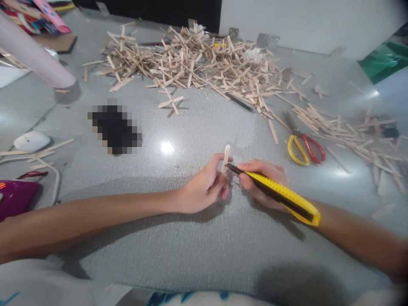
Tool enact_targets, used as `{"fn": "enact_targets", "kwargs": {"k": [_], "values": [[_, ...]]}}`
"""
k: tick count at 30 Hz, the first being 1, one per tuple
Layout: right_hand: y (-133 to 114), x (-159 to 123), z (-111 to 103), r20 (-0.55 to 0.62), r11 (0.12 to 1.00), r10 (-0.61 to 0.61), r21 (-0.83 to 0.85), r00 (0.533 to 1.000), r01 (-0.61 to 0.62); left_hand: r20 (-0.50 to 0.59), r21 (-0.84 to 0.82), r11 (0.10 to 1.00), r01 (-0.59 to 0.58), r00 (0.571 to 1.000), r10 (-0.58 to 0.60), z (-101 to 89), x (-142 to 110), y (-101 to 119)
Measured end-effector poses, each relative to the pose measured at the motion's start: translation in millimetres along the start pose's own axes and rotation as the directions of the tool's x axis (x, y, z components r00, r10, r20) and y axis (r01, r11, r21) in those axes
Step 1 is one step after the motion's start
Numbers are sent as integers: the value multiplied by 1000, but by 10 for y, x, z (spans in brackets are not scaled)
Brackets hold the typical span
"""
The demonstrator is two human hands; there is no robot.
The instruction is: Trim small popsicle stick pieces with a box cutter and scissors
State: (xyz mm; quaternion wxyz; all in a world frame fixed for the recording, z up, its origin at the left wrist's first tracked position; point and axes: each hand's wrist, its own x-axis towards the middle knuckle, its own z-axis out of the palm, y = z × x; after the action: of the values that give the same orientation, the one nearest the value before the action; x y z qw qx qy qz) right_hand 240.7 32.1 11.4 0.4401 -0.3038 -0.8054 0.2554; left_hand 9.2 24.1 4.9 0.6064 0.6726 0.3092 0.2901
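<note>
My left hand (pixel 208 182) pinches a short wooden craft stick (pixel 226 155), its rounded end pointing away from me. In my right hand (pixel 264 180) is a yellow and black utility knife (pixel 287 195), gripped near its front. The knife's dark tip meets the lower part of the stick, or lies just in front of it; I cannot tell whether it cuts in. Both hands are low over the grey table (pixel 153 250), close together.
A big heap of craft sticks (pixel 178 63) spreads along the back and right. Scissors (pixel 301 140) with yellow and red handles lie right of my hands. A pixelated dark object (pixel 114 129), a white mouse (pixel 32 141) and a pale roll (pixel 38 55) are on the left.
</note>
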Motion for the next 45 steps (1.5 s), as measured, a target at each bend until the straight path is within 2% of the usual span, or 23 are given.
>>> {"fn": "enact_targets", "kwargs": {"k": [5, 10, 21, 28, 33, 39, 45], "values": [[1, -22, 62, -51, 1000, 23, 3, 998, -23, 1, -36, 999, -10, 1000, 10, 4, 0, -29], [-14, -32, 138, -106, 997, 33, -69, 994, -41, -29, -50, 997, -58, 998, 57, 21, -13, -80], [-119, 32, 149, -121, 994, 30, -105, 992, -43, -48, -97, 995, -25, 999, 20, 61, -42, -73], [-158, 6, 160, -112, 985, 87, -142, 990, -103, -42, -78, 997, -15, 999, 11, 78, -43, -37], [-192, 2, 157, -117, 984, 126, -108, 985, -138, -52, -72, 997, -29, 998, 25, 85, -48, -38], [-234, 0, 162, -84, 968, 248, -25, 965, -251, -56, -44, 998, -45, 997, 43, 99, -49, -68], [-226, -4, 172, -66, 953, 299, 78, 952, -294, -48, -34, 999, -43, 998, 41, 100, -45, -83]]}}
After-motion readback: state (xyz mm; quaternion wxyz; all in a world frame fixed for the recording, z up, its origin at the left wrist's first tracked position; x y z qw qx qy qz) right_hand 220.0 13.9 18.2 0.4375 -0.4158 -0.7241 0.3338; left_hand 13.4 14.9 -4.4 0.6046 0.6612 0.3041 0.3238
